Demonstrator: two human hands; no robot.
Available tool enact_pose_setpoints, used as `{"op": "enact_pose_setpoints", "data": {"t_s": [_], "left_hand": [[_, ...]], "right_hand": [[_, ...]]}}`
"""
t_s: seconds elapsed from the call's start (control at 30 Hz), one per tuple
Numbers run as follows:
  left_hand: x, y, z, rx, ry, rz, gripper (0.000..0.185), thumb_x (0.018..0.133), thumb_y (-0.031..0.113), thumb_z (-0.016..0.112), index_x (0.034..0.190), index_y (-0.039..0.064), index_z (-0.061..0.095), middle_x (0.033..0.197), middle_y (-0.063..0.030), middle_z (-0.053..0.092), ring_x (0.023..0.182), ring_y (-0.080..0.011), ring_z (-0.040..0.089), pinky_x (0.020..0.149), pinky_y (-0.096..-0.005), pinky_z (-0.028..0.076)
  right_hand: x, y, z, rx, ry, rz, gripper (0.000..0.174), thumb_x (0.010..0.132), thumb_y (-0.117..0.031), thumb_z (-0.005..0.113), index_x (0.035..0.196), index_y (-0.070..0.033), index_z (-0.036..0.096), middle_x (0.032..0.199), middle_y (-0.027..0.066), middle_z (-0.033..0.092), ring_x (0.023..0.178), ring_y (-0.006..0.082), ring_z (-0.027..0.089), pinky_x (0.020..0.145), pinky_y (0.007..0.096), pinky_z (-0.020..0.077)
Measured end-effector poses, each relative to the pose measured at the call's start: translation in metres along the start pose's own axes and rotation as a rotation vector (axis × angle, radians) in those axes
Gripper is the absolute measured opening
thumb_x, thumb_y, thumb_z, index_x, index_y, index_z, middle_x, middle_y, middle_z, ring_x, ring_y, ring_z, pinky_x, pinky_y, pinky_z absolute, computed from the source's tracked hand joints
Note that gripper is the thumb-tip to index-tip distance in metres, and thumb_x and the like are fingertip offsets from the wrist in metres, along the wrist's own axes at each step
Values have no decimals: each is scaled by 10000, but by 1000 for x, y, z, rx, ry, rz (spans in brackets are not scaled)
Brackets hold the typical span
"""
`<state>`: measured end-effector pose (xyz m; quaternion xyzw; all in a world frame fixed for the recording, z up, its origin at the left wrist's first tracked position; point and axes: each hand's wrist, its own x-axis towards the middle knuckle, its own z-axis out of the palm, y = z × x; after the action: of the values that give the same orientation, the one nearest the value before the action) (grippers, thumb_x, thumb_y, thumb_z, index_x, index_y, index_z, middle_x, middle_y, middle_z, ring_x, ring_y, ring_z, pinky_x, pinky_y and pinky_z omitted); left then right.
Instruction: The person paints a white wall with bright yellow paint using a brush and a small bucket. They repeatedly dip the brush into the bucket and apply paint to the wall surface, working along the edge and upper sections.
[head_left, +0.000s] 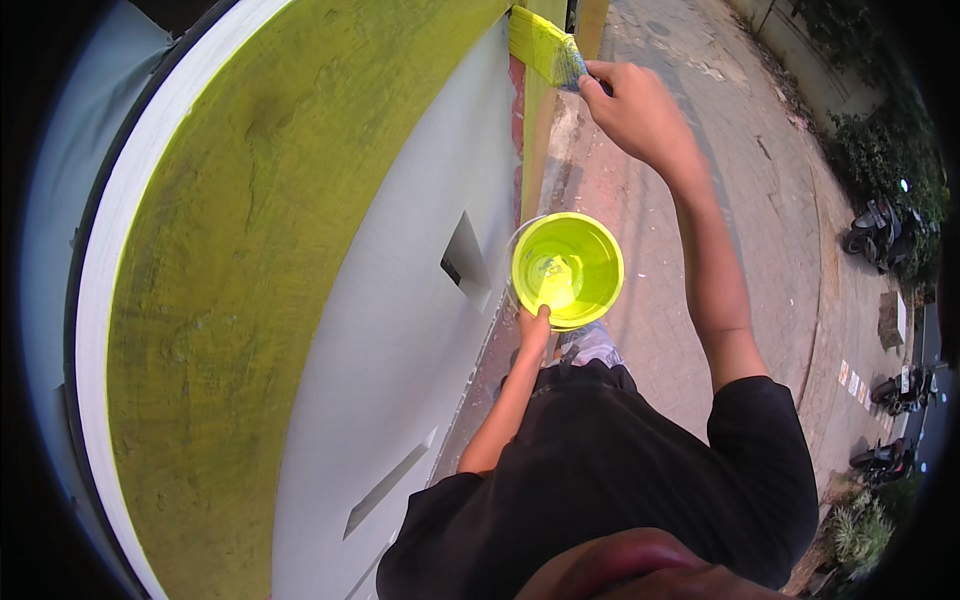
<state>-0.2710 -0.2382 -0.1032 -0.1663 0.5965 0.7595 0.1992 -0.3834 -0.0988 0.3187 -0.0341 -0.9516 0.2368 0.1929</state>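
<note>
My right hand (626, 105) is raised at the top of the view and grips a wide paintbrush (547, 49) by its handle. Yellow-green paint coats the bristles, which lie against or close to the far corner of the wall; contact is hard to tell. Below, at the middle, my left hand (535, 330) holds a yellow-green plastic bucket (611, 270) by its rim, thumb over the edge. Wet paint of the same colour covers the bucket's bottom. To the left runs the wall, with a yellow-green painted band (247, 262) above a pale grey part (375, 300).
Square and slot-shaped openings (466, 259) pierce the grey wall beside the bucket. A white edge strip (105, 247) borders the green band. Paving (765, 225) stretches to the right, with parked motorcycles (881, 232), a concrete block (892, 319) and plants (862, 532) farther off.
</note>
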Motion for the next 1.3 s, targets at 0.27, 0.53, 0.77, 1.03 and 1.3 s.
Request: {"op": "enact_pose_setpoints", "data": {"t_s": [0.27,0.53,0.77,1.03,1.3], "left_hand": [[24,-25,1,79,-10,103,539,880,50,523,1411,62,427,1265,-145,596,1054,-269,667,666,-407,627],[3,7,10,10,-44,35,610,856,1,500,1455,22,384,1350,-153,554,1221,-278,566,1019,-379,463],[13,-6,6,3,-83,62,624,855,4,493,1465,34,369,1371,-149,535,1217,-282,570,987,-400,494],[17,-17,1,-10,-9,33,531,858,11,522,1385,2,454,1230,-154,611,1045,-246,647,761,-322,567],[16,-20,-1,-14,30,60,484,869,31,526,1351,0,496,1162,-147,648,955,-235,680,655,-327,579]], "right_hand": [[15,4,9,-165,-41,-19,344,911,-221,505,1078,0,708,860,283,657,821,442,649,807,471,522],[25,6,16,-162,-50,-9,367,894,-219,487,1092,-8,713,867,281,668,845,427,669,848,475,527],[24,10,18,-112,9,-51,357,907,-215,478,1042,19,711,867,288,669,840,448,656,843,498,519],[3,36,55,-79,-36,23,328,915,-211,503,1015,19,715,862,294,667,838,462,656,830,513,519],[-1,42,65,-34,-33,23,316,932,-207,515,1063,11,703,860,283,671,855,461,651,824,517,514]]}}
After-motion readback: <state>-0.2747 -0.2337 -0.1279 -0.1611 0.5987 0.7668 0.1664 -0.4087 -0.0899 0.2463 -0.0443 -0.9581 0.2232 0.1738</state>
